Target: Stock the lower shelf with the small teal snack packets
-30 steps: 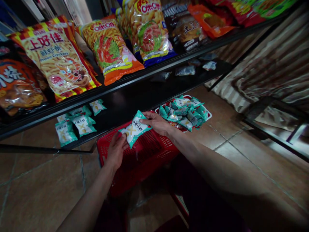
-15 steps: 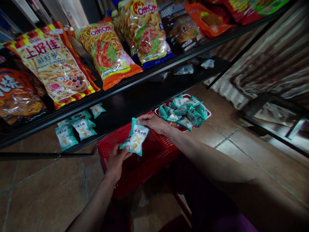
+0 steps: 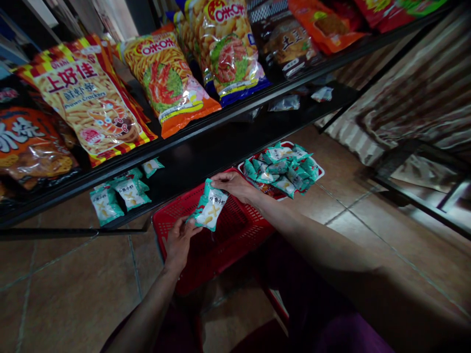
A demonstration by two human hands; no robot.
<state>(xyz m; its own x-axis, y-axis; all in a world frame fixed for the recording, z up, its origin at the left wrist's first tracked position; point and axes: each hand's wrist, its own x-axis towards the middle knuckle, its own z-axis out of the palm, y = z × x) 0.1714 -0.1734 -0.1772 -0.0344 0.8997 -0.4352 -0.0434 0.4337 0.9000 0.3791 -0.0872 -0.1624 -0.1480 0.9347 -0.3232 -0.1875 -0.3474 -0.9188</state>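
Above the red basket (image 3: 239,238), left hand (image 3: 178,245) and right hand (image 3: 236,186) pinch a teal-and-white snack packet (image 3: 210,208). Gentle pressure should prevent crushing.

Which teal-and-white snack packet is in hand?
The packet over the red basket, held between the left hand and the right hand. The other packets lie on the lower shelf or heaped in the white-rimmed tray.

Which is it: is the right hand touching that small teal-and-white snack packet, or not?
Touching. The head view shows the right hand with its fingertips on the upper end of the snack packet, no gap between them.
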